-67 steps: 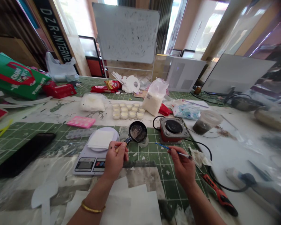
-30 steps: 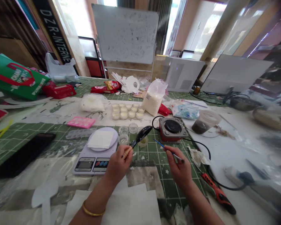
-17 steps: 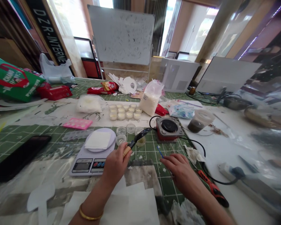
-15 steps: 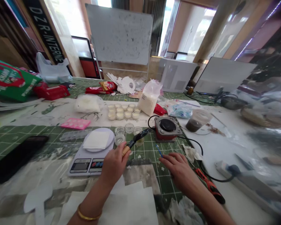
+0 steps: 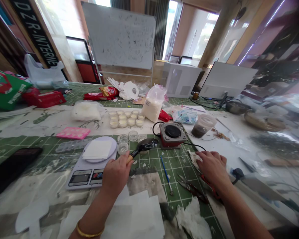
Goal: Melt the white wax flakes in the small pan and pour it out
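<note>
My left hand (image 5: 116,174) is closed round the wooden handle of a small black ladle (image 5: 147,145), whose bowl hangs just in front of the hot plate (image 5: 172,132) and over the small clear cups (image 5: 123,148). My right hand (image 5: 213,169) is at the right side of the mat, its fingers bent at a crumpled white tissue (image 5: 194,160); part of the tissue is hidden under the hand. A thin blue brush (image 5: 166,174) lies on the green mat between my hands. Under my right wrist lie scissors (image 5: 193,188) and an orange-handled tool, partly covered.
A kitchen scale (image 5: 92,166) with white paper squares stands left of my left hand. Several filled cups (image 5: 126,119) sit behind, beside a bag of white pellets (image 5: 153,104). A cord runs from the hot plate towards a power strip (image 5: 259,192) at right.
My right hand has let go of the blue brush, which now lies on the mat, and has moved right to the tissue. The ladle stays in my left hand. The view has turned slightly right.
</note>
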